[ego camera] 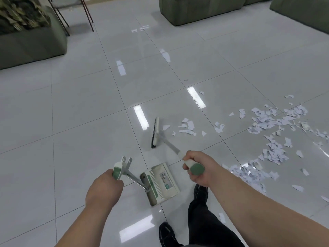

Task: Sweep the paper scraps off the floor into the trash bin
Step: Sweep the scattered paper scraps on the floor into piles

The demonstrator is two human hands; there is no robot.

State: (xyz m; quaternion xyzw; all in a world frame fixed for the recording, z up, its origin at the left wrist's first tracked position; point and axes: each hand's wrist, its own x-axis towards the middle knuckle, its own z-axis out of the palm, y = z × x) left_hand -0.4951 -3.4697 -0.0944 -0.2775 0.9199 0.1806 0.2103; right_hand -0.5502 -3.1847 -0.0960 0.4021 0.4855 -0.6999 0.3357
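Your left hand (104, 186) is wrapped around the green grip of the dustpan handle (130, 175), keeping the dustpan (160, 182) low between your two hands and just ahead of your shoes, where it can receive what you push in. Your right hand (199, 169) is fisted over the broom handle (191, 165), angling the shaft forward so the broom head (155, 132) sits beyond both hands, at the near edge of the mess. The paper scraps (274, 132) lie scattered on the floor (80, 113) ahead and to the right of your right hand, so I judge gathering has barely begun. No trash bin is in view.
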